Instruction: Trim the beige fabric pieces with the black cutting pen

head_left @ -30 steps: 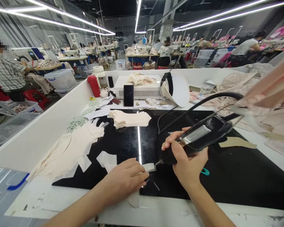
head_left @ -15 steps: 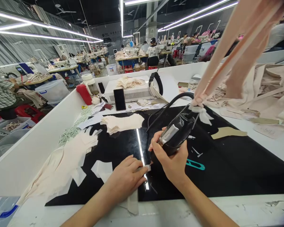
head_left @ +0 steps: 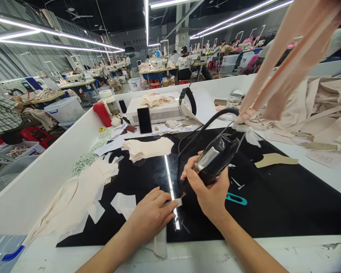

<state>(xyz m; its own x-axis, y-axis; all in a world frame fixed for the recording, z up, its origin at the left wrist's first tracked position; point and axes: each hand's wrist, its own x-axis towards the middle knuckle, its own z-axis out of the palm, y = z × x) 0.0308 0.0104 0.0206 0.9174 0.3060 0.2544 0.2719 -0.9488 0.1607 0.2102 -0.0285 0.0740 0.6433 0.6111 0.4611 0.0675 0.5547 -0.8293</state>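
Observation:
My right hand (head_left: 211,191) is wrapped round a black corded hand tool (head_left: 216,155) with a silver plate on its side. The tool leans down to the left, and its thin coppery tip (head_left: 183,195) is close to my left fingertips. My left hand (head_left: 155,208) lies low over a black mat (head_left: 272,204), its fingers together and pressing down a narrow pale strip (head_left: 178,202). The strip's end shows beyond the fingertips, close to the tip; whether they touch I cannot tell. Pinkish fabric bands (head_left: 275,72), knotted near the tool's top, hang down to it.
Cream fabric pieces (head_left: 74,197) lie at left, with a stack of cut pieces (head_left: 149,148) ahead. A teal cutter (head_left: 236,198) lies right of my right hand. Behind stand a phone (head_left: 144,120) and a white vented box (head_left: 161,110). More fabric (head_left: 324,102) is heaped at right.
The tool and my right hand have shifted slightly right, with the hanging bands moving along. My left hand keeps its place on the strip. The whole view has moved a little.

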